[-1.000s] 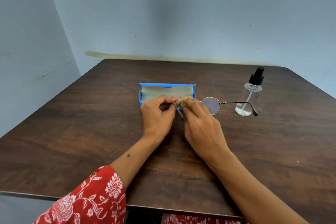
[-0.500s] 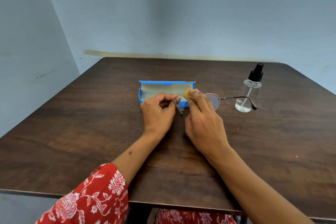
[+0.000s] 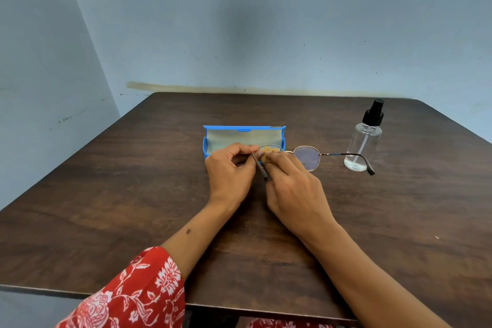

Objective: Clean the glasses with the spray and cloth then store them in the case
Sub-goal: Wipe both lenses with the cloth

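Left hand pinches the glasses at the frame's left end, just in front of the open blue case. Right hand pinches a yellow cloth against the left lens, and the spray bottle stands off to the right on the table.

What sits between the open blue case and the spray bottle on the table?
In the head view, the glasses span that stretch: their free lens and one temple arm reach toward the spray bottle from the case. Nothing else lies there.

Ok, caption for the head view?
Left hand holds glasses; right hand wipes lens with cloth.
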A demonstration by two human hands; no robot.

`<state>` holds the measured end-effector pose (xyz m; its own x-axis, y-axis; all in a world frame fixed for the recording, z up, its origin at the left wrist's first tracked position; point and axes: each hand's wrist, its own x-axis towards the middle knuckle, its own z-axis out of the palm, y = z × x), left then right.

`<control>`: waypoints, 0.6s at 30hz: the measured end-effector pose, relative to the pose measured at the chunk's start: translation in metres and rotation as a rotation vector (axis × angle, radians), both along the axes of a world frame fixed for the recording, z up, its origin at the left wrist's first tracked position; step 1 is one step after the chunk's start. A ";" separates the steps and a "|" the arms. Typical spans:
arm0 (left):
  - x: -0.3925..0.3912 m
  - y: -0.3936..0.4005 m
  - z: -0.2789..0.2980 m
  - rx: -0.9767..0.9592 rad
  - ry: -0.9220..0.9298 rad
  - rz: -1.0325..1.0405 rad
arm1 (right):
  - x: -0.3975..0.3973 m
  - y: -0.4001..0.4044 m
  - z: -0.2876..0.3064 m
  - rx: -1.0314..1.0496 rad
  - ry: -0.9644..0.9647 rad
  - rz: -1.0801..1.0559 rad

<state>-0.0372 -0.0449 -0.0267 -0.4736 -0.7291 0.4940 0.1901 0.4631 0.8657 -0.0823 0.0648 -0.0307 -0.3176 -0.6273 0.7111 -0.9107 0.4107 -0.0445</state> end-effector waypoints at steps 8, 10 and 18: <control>0.002 0.001 0.001 -0.011 -0.001 -0.011 | 0.000 -0.001 0.002 0.002 0.022 -0.037; 0.002 0.000 0.001 -0.007 -0.008 -0.012 | 0.002 0.000 0.001 0.019 0.025 -0.001; 0.001 0.001 0.001 -0.013 -0.006 -0.013 | -0.001 0.000 0.002 -0.002 -0.002 -0.064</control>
<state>-0.0364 -0.0438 -0.0255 -0.4858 -0.7164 0.5008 0.1906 0.4723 0.8606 -0.0828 0.0644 -0.0288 -0.3584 -0.6041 0.7118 -0.8826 0.4678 -0.0474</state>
